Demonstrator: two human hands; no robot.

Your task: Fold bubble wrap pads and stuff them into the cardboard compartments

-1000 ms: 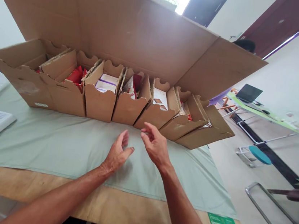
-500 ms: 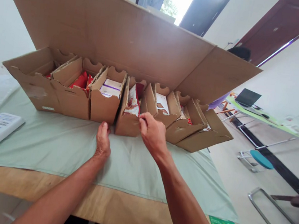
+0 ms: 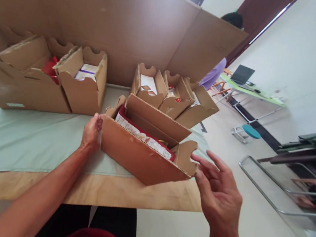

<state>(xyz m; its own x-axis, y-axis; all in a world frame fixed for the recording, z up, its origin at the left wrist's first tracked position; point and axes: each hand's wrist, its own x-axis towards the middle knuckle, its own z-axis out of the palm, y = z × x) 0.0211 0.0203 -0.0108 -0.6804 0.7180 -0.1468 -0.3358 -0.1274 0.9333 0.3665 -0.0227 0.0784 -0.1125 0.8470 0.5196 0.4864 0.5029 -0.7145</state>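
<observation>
A narrow cardboard tray (image 3: 138, 156) lies crosswise near the table's front edge, out of the row of similar trays. It holds a red and white packet (image 3: 144, 137). My left hand (image 3: 91, 133) grips the tray's left end with curled fingers. My right hand (image 3: 220, 189) is at the tray's right end, fingers spread, fingertips touching its notched end wall. A gap in the row marks where the tray stood.
Other cardboard trays (image 3: 83, 84) with boxes and red packets stand inside a big open carton (image 3: 124, 18) on a pale green cloth (image 3: 28, 141). The wooden table edge (image 3: 108, 193) is close. To the right lie floor, metal frames (image 3: 270, 190), a stool and a person at a desk.
The tray has come out of the row and been turned crosswise toward me. My left hand moved to its left end, my right hand to its right end. The camera shifted right.
</observation>
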